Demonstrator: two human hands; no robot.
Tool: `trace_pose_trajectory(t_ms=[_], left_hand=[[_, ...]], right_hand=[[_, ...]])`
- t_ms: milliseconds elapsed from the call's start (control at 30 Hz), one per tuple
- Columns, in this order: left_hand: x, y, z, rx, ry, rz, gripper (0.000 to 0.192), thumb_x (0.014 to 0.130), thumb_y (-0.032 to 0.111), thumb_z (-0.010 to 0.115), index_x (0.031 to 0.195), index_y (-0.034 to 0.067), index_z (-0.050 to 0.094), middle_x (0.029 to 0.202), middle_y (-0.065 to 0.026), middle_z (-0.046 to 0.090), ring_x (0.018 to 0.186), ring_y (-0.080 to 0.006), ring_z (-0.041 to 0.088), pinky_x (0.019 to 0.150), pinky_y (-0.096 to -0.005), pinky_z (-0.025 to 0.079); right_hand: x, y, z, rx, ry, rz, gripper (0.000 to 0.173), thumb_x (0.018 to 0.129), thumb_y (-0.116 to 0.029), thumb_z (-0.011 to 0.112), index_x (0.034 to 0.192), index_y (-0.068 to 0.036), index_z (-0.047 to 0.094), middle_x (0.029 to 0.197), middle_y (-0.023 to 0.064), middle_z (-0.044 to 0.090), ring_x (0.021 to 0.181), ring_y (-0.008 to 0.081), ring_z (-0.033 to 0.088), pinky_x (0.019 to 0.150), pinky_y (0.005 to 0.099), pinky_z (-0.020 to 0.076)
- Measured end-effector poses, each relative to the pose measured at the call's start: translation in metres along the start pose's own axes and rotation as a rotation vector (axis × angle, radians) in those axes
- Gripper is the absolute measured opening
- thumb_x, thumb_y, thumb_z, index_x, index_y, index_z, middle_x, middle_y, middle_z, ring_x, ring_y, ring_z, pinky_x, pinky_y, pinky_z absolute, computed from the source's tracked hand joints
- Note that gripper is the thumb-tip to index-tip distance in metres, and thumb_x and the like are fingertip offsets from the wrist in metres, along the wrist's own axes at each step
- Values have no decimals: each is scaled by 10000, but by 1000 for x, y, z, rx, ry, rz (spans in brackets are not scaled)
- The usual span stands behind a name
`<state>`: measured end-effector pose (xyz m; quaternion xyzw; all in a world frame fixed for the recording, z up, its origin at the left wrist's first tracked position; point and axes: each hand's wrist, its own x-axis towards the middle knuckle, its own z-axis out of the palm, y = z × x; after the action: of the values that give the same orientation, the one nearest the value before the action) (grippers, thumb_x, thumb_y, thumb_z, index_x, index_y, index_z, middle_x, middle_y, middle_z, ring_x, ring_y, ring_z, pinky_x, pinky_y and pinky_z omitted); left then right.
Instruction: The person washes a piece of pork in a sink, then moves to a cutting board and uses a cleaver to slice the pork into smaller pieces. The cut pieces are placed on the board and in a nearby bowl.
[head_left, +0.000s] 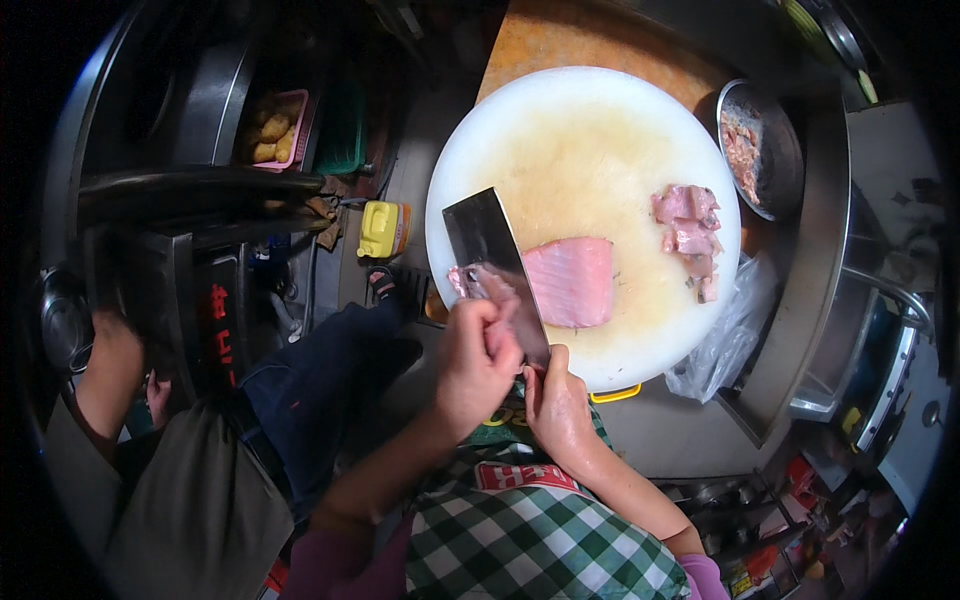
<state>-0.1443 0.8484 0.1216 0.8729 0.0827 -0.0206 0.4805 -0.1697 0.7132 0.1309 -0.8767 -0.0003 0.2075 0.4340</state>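
My right hand (561, 405) grips the handle end of a broad cleaver (491, 240), whose dark blade lies over the left part of a round white cutting board (600, 94). My left hand (478, 367), slightly blurred, is closed near the blade's left side, with a bit of pinkish flesh at its fingers. A small piece of fish (455, 280) shows at the blade's left edge. Just right of the blade lies a thick pink fish fillet (574, 281). Several cut fish pieces (690, 229) form a column near the board's right edge.
A metal bowl (784, 161) with meat scraps stands right of the board, above a clear plastic bag (724, 337). At the left are a yellow jug (380, 229) and a pink basket (302, 124) of potatoes. Another person (187, 480) stands at the lower left.
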Motion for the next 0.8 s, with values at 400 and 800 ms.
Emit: trace_pose_trajectory(t_ms=[400, 800], left_hand=[[-17, -56, -39, -872, 326, -498, 273, 864, -75, 562, 1111, -39, 451, 1078, -139, 606, 964, -151, 612, 884, -285, 491], [-54, -56, -35, -895, 313, -458, 294, 846, -88, 638, 1061, 11, 464, 994, -77, 607, 896, -109, 605, 840, -253, 488]], right_hand=[[0, 1, -51, -244, 61, -66, 185, 890, -10, 575, 1047, -10, 477, 755, 254, 611, 657, 459, 606, 561, 514, 460], [-23, -24, -41, -337, 0, -118, 196, 896, -28, 577, 1059, -16, 469, 743, 234, 614, 653, 428, 610, 545, 486, 461]])
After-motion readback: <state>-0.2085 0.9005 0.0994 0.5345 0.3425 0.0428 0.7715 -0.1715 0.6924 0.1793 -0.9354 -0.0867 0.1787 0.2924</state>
